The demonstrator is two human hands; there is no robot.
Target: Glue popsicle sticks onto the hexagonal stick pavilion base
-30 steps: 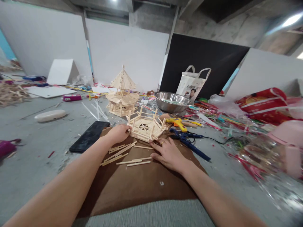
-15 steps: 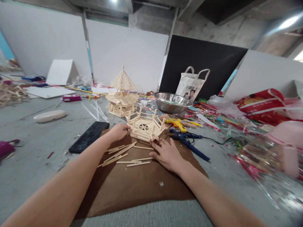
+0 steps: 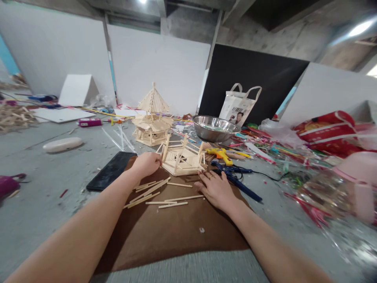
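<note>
A hexagonal wooden-stick frame [image 3: 184, 159] with upright posts and railings sits at the far edge of the brown mat [image 3: 176, 236]. My left hand [image 3: 148, 163] has its fingers curled in and closed at the frame's left corner; the fingertips are partly hidden. Lying open, fingers spread, my right hand [image 3: 216, 188] rests on the mat with its fingertips by the frame's front right corner. Several loose wooden sticks [image 3: 151, 190] are scattered on the mat between my hands. Behind the frame stands a stick pavilion [image 3: 152, 118] with a pointed roof.
A yellow glue gun [image 3: 220, 155] and blue-handled pliers [image 3: 235, 179] lie right of the frame. A black phone [image 3: 110, 171] is beside my left forearm. Further back stand a metal bowl [image 3: 216, 129] and a white bag [image 3: 238, 106]. A pink-lidded clear jug [image 3: 326, 188] is at right.
The hexagonal frame has turned and shifted slightly right, so its posts now line up differently. My right hand has slid a little right, and my left hand has moved slightly with the frame.
</note>
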